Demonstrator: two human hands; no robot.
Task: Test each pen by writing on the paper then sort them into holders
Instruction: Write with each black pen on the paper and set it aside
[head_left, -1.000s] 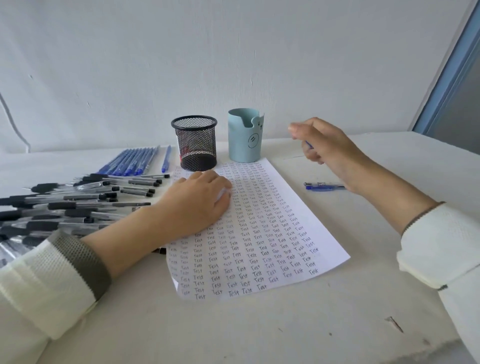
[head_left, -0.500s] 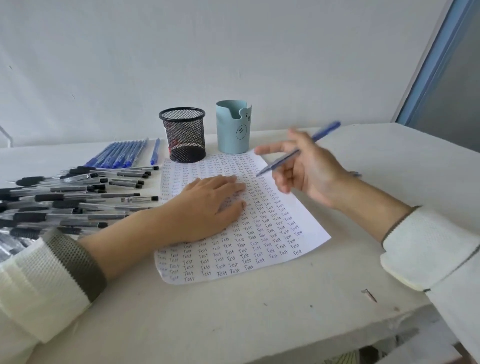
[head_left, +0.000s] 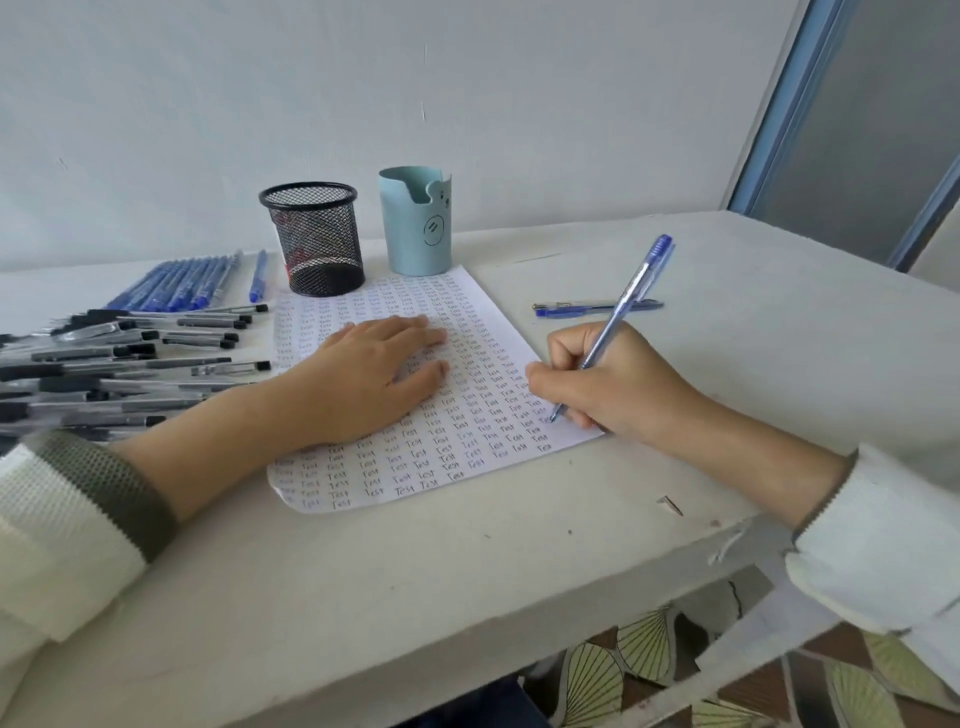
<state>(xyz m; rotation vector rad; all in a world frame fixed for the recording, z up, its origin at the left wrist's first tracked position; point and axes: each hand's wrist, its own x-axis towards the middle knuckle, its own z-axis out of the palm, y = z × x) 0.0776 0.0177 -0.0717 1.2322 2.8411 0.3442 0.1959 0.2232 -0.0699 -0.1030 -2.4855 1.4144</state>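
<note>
Head view: blue pen (head_left: 613, 332) pinched in right hand (head_left: 623, 395), tip touching paper (head_left: 441, 452) at right edge, among rows of "Test". Left hand (head_left: 363, 379) flat, fingers straight, pressing sheet down. My take: barely any blank room there, so short light stroke, don't let tip run off onto surface (head_left: 467, 571). Black mesh holder (head_left: 314, 239) and light-blue holder (head_left: 415, 223) at far end, contents hard to tell. Pile of black pens (head_left: 104, 364) left.

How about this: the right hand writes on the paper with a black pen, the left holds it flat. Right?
No, the head view shows the pen is blue, not black. The right hand writes on the paper with it; the left hand holds the paper flat.
</note>
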